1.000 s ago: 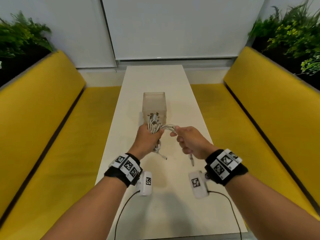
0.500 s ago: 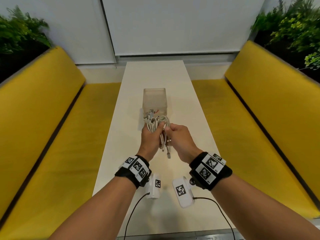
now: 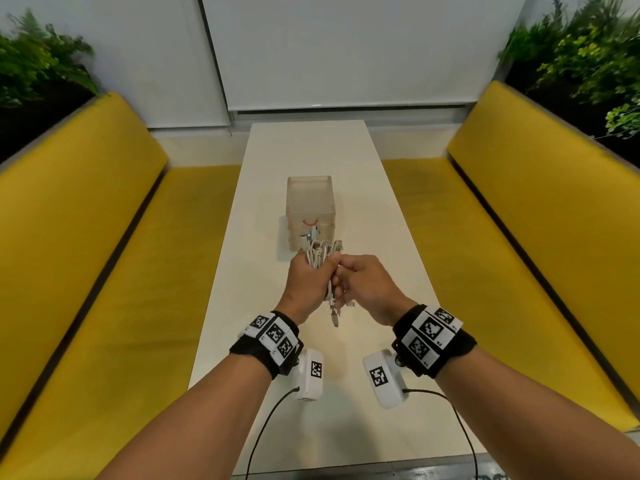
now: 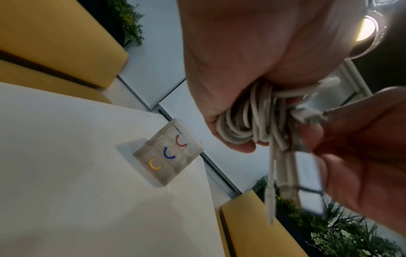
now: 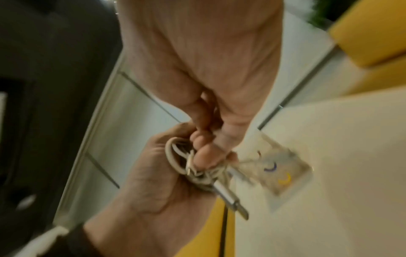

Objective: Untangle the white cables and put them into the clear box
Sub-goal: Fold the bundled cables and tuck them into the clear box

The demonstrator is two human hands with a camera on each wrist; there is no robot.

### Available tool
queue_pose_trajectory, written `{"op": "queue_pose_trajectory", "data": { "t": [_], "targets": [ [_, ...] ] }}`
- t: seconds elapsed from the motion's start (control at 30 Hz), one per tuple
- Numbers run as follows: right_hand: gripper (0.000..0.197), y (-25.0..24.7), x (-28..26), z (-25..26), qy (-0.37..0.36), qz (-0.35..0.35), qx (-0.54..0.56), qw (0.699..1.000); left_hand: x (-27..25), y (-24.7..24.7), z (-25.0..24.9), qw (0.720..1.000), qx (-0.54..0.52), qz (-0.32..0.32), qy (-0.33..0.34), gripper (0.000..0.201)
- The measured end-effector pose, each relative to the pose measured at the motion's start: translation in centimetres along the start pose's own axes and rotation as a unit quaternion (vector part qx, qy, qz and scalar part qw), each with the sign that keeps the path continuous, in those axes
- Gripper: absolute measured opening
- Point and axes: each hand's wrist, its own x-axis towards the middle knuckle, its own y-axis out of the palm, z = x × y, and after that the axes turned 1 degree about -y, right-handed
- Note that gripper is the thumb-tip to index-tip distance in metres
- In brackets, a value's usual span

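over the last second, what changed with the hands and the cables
The right hand moved in from the side, where it held a loop pulled out of the white cables, and now pinches strands right against the left hand. The hands now touch. The left hand's grip on the bundle stayed as it was, and the clear box stayed in place on the table.

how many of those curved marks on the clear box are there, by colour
On the clear box, seen from the left wrist:
red mark: 1
blue mark: 1
yellow mark: 1
Total: 3
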Motion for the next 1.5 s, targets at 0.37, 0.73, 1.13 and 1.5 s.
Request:
{"op": "queue_pose_trajectory", "data": {
  "t": [0.37,0.73,1.13,1.5],
  "targets": [
    [0.036,2.6,0.7,-1.0,0.051,-0.082,0.157,0.983,0.6,-0.1,-0.4,0.995,-0.029,-0.06,-0.077,0.011],
    [0.015,1.3,3.7,-1.9,0.06,-0.156,0.078,0.983,1.2,-2.5,0.3,0.995,-0.002,-0.095,0.011,0.017],
    [0.021,3.6,19.9,-6.5,0.146,-0.161,0.202,0.955,7.7,-5.6,-3.6,0.986,0.025,-0.145,0.084,0.027],
    [0.013,5.5,25.0,-7.7,0.159,-0.246,0.324,0.9,11.4,-4.9,-3.3,0.979,0.046,-0.169,0.105,0.028]
  ]
}}
